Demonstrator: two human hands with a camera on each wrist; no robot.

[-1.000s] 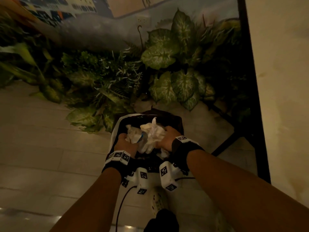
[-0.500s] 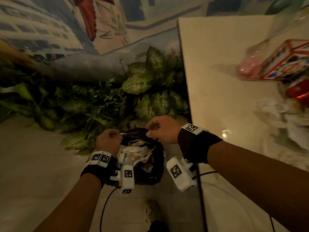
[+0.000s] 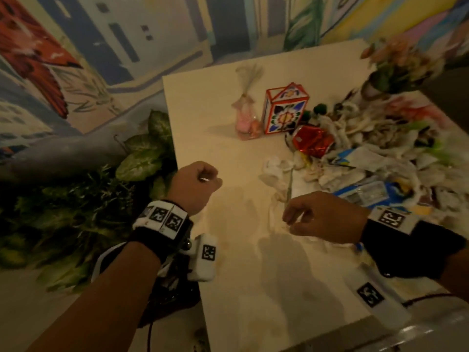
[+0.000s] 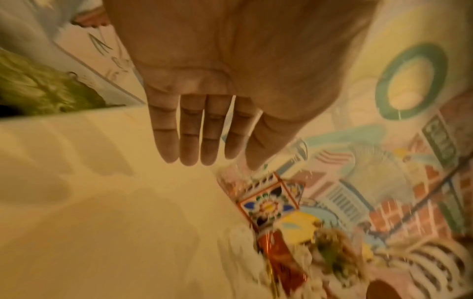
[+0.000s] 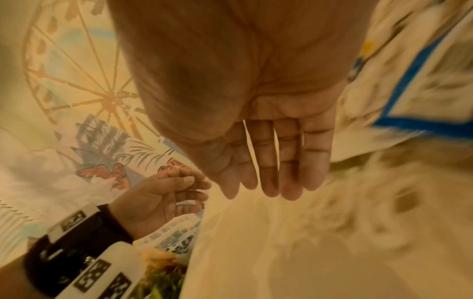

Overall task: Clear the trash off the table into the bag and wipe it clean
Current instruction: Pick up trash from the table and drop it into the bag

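Now both hands hover empty over the counter [image 3: 228, 275]: left hand [image 3: 194, 185] loosely curled, right hand [image 3: 322, 217] relaxed beside the trash [image 3: 368, 153].

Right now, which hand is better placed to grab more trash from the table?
Right. The right hand hangs open beside the trash pile; the left hand is over the table's far-side edge.

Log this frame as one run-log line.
left hand: empty, over table edge | right hand: empty, beside trash pile | bag: on floor | wiping: not started
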